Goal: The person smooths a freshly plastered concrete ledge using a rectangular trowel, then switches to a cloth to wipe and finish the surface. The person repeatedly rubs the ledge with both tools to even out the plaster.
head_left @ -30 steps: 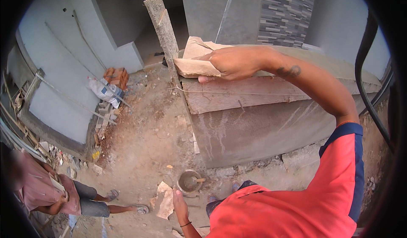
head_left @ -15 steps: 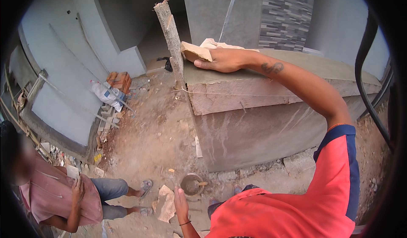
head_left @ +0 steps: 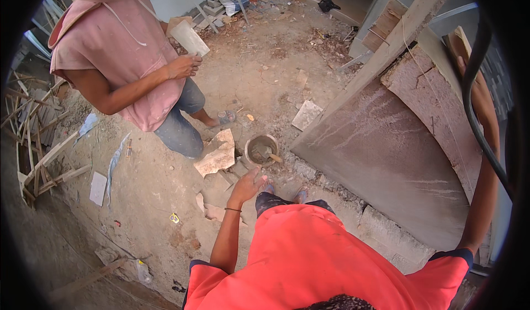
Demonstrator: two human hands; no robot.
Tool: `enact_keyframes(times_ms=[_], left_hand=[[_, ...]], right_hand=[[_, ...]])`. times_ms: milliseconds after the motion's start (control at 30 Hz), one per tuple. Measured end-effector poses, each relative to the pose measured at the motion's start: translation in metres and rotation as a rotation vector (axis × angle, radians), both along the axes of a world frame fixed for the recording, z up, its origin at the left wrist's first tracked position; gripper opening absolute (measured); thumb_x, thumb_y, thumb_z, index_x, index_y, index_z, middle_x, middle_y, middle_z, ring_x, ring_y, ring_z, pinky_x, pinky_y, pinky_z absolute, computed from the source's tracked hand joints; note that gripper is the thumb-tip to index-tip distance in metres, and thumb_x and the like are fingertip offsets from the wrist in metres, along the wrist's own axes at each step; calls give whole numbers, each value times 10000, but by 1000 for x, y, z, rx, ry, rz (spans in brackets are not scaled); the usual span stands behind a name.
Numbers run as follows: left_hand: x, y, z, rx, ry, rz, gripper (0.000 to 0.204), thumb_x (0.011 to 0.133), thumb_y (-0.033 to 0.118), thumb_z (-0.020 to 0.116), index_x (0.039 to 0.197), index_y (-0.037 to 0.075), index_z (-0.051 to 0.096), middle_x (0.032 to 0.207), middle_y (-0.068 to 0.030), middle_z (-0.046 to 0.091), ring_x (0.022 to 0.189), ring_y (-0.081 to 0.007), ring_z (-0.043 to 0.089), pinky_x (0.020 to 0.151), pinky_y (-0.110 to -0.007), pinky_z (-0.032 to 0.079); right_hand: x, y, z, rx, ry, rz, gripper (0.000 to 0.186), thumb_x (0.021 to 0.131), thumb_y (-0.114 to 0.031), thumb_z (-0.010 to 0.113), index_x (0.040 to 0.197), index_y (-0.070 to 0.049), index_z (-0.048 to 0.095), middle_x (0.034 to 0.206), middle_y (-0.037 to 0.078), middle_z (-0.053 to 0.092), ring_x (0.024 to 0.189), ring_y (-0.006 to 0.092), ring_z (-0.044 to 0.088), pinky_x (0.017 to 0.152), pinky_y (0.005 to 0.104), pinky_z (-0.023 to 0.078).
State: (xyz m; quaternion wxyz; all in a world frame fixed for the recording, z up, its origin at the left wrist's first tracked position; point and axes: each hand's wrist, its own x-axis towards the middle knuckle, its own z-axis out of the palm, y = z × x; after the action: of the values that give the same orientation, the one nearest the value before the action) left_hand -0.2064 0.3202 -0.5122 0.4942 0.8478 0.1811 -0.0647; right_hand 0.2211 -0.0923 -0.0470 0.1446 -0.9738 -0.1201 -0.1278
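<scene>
My right hand (head_left: 481,92) is at the far right, partly behind a black cable, its thumb against a flat, pale-edged stone piece (head_left: 457,44) that it grips on top of the raised concrete ledge (head_left: 436,97). Its other fingers are mostly hidden. My left hand (head_left: 248,187) hangs low in front of me, fingers stretched out, holding nothing. Just beyond it on the ground stands a mortar bucket (head_left: 255,147) with a wooden-handled tool (head_left: 274,157) in it. A broken stone slab (head_left: 218,153) lies beside the bucket.
A co-worker in a pink hooded top (head_left: 124,56) stands at the left, holding a pale tile piece (head_left: 189,37). A wooden post (head_left: 386,48) leans along the ledge's end. The black cable (head_left: 475,106) hangs close by. Scrap wood (head_left: 41,144) is piled at far left.
My view has swung left and down, bringing the co-worker and ground nearer the middle. My right hand stays on the stone piece. My left hand's fingers are still stretched out.
</scene>
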Motion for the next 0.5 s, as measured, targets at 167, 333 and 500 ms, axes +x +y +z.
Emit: enact_keyframes(times_ms=[167, 333, 500], left_hand=[[-33, -2, -45, 262, 210, -65, 592, 973, 431, 651, 1380, 7, 579, 1288, -302, 653, 1156, -469, 650, 966, -530, 530], [-64, -18, -89, 165, 222, -70, 587, 963, 426, 658, 1356, -3, 586, 1228, -307, 674, 1138, -473, 655, 948, -528, 531], [-63, -37, -156, -219, 236, -30, 574, 963, 396, 663, 1349, -25, 614, 1194, -287, 709, 1122, -422, 689, 978, -433, 531]], right_hand=[[-27, 46, -8, -205, -44, 185, 820, 1018, -639, 526, 1552, -22, 447, 1459, 201, 575, 1359, 324, 548, 1145, 409, 405], [-77, 63, 6, -299, 65, 332, 749, 1033, -560, 545, 1536, -10, 462, 1438, 197, 588, 1334, 309, 563, 1116, 412, 429], [-101, 48, 26, -324, 149, 396, 679, 1049, -481, 564, 1519, 1, 477, 1417, 192, 602, 1309, 294, 577, 1086, 415, 452]])
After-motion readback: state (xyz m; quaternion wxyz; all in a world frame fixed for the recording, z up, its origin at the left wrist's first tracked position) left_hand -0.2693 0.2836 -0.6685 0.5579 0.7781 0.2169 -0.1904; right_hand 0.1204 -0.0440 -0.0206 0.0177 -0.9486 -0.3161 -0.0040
